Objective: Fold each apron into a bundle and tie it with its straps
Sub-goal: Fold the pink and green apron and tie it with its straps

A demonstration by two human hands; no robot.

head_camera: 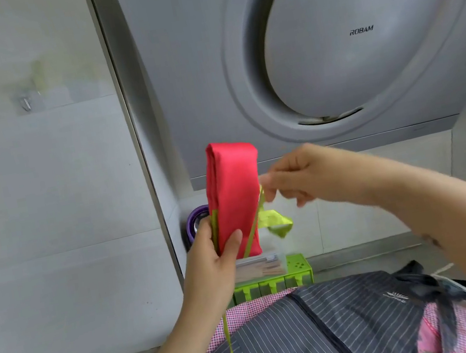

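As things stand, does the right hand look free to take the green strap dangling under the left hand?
Probably not yet: the right hand pinches the other strap beside the red bundle. Nothing else blocks the dangling strap, which hangs in the open below the left hand.

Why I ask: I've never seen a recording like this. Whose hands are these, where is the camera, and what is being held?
There is one picture, from a camera worn on a person's head, looking forward and down. No machine: just two bare hands. The left hand grips the lower end of a folded red apron, held upright. The right hand pinches its green strap. Below lie a striped cloth and a pink cloth. Behind is a kitchen hood.
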